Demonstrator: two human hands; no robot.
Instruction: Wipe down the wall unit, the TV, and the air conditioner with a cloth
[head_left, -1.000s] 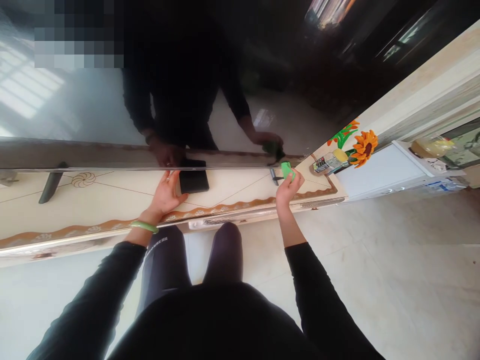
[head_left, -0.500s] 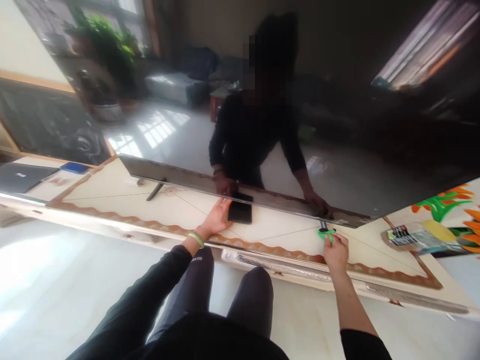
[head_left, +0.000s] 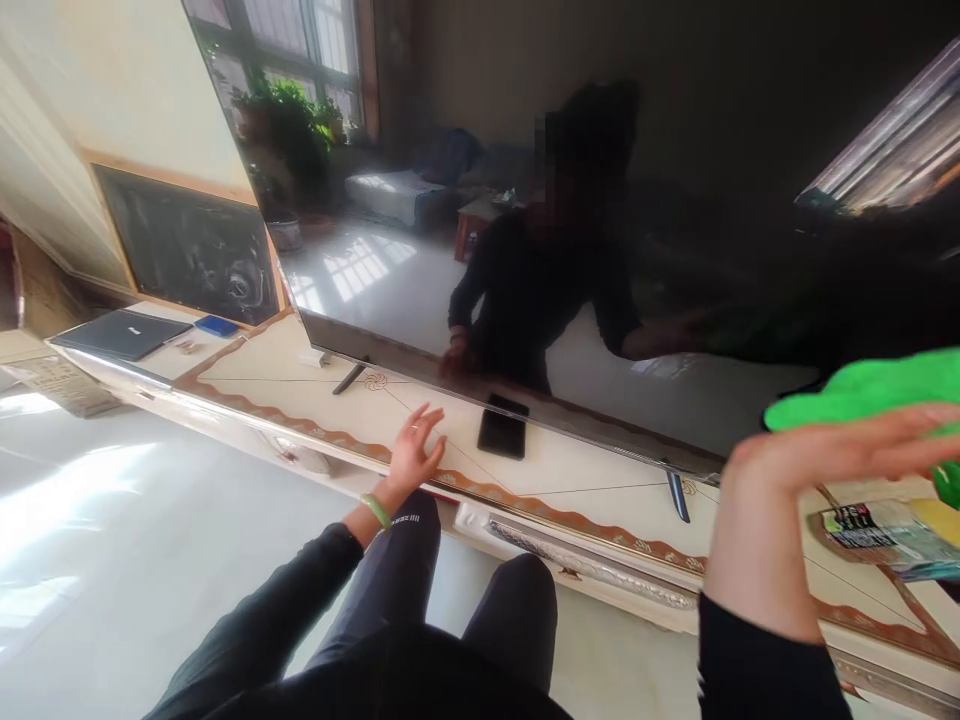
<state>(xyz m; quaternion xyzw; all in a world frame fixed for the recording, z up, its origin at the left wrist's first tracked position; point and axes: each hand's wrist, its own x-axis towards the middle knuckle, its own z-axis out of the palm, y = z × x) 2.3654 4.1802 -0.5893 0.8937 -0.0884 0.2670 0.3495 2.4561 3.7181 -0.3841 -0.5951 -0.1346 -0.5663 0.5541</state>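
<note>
A bright green cloth [head_left: 874, 388], soft and crumpled, sits up at the right edge of the view, pressed against the glossy dark television screen [head_left: 675, 250]. The right hand [head_left: 832, 450] lies over it with the fingers stretched out flat and together, the cloth showing above them; whether the thumb pinches the fabric from behind cannot be told. The cloth is thus off the table and high on the lower right part of the screen.

The left hand [head_left: 415, 452] is spread open, fingers apart, holding nothing, just above or resting on the front of the table [head_left: 570, 470]; a smooth green bangle [head_left: 375, 510] circles its wrist. Just beside that hand, a little further in, lies a flat black rectangular device [head_left: 503, 427] with rounded corners, close under the television's lower edge.

The table is a long, pale, polished top with a wavy brown border and thin inlaid lines. Two slim dark feet [head_left: 679, 495] carry the television. At the far right lies a clear plastic packet [head_left: 881, 530] with a yellow thing inside. At the far left end rest a closed dark laptop [head_left: 120, 333] and a small blue object [head_left: 216, 325]. The screen mirrors a window, plants and the person's dark-sleeved figure.
</note>
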